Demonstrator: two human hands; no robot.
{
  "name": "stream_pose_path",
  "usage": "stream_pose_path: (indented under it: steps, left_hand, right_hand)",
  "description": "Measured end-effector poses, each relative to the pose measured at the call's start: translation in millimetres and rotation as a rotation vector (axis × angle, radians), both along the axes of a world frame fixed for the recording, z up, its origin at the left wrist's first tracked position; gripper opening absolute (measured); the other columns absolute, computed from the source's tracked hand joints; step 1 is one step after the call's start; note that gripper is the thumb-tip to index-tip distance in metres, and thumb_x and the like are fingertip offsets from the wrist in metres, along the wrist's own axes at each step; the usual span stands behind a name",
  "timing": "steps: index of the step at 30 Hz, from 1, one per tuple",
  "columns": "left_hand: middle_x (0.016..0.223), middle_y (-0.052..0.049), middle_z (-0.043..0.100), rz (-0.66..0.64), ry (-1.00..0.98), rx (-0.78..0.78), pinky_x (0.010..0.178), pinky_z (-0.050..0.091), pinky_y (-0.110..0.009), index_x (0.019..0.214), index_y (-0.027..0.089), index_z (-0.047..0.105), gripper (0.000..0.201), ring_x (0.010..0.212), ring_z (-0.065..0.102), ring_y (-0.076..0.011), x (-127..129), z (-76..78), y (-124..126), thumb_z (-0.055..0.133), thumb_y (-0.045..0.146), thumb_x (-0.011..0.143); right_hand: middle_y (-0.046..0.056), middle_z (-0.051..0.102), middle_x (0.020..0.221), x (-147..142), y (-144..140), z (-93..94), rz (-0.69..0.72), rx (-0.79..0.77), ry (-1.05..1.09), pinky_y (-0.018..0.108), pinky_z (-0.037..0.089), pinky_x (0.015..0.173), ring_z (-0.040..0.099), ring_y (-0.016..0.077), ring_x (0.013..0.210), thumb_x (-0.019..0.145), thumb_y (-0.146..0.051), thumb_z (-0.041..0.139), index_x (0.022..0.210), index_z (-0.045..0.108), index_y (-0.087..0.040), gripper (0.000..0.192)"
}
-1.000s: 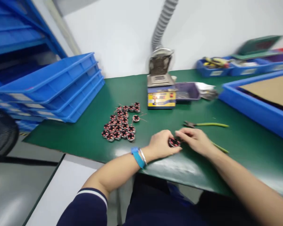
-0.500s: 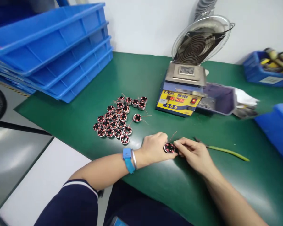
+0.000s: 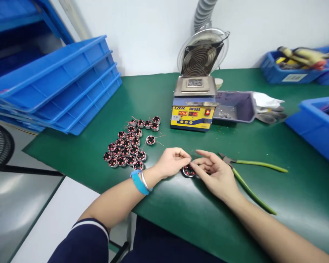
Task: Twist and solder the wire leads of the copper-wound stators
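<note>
A small round motor stator [image 3: 188,170] with red copper windings rests on the green mat [image 3: 290,190] between my two hands. My left hand [image 3: 172,162], with a blue wristband, pinches a thin lead wire rising from it. My right hand [image 3: 214,171] holds the stator's right side, its fingertips meeting the left hand's at the wire. A cluster of several similar stators [image 3: 130,144] lies on the mat to the left, one stator [image 3: 150,140] a little apart from it.
A yellow-fronted solder pot [image 3: 194,106] with a fume fan [image 3: 201,54] stands behind. Green-handled cutters [image 3: 246,171] lie right of my hands. A grey tray [image 3: 234,106], gloves [image 3: 268,109], stacked blue trays [image 3: 57,84] at left, blue bins [image 3: 318,124] at right.
The camera has swung and steadied. My fingers have shifted from gripping the stator's body to pinching its lead wire above it; the stator stays on the mat.
</note>
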State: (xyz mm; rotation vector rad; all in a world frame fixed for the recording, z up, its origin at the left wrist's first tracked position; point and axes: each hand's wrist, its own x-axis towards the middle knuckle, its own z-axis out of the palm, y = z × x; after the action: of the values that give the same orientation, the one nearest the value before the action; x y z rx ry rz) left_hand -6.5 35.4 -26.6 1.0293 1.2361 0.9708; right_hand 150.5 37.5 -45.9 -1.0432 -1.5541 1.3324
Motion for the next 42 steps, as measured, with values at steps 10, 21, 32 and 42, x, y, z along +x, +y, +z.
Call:
stream_pose_path:
  steps: [10,21,32,42]
  left_hand:
    - [0.045,0.008,0.044,-0.05,-0.061,-0.184,0.039,0.024,-0.014,0.07,0.012,0.055,0.017,0.038,0.039,-0.0029,14.0,10.3,-4.1,0.068,0.022,0.064]
    - [0.044,0.008,0.046,-0.023,-0.076,-0.177,0.037,0.026,-0.013,0.069,0.013,0.054,0.017,0.037,0.039,-0.0028,15.3,10.7,-4.1,0.067,0.021,0.062]
    - [0.041,0.008,0.048,-0.186,-0.113,-0.221,0.036,0.025,-0.014,0.065,0.012,0.054,0.01,0.035,0.041,-0.0024,11.6,11.5,-2.0,0.063,0.012,0.062]
    - [0.059,0.002,0.06,-0.126,-0.231,-0.086,0.04,0.034,-0.014,0.07,0.012,0.055,0.017,0.042,0.05,-0.0038,10.2,-2.5,-5.6,0.067,0.016,0.059]
  right_hand:
    - [0.0,0.057,0.067,13.7,-12.5,-0.4,-0.009,0.179,-0.092,0.022,0.047,0.048,0.053,0.0101,0.052,0.085,-0.031,0.054,0.121,0.053,-0.013,0.04]
    - [0.0,0.056,0.061,10.8,-8.8,1.8,-0.038,0.198,-0.118,0.022,0.045,0.045,0.053,0.0107,0.05,0.081,-0.029,0.054,0.109,0.059,-0.014,0.032]
    - [-0.001,0.056,0.058,10.8,-3.1,11.2,0.022,0.094,-0.054,0.02,0.046,0.045,0.051,0.009,0.047,0.076,-0.03,0.062,0.091,0.059,-0.015,0.021]
    - [-0.001,0.055,0.05,9.1,-0.1,17.0,0.001,-0.063,-0.079,0.019,0.045,0.038,0.05,0.009,0.04,0.072,-0.059,0.068,0.071,0.056,-0.018,0.043]
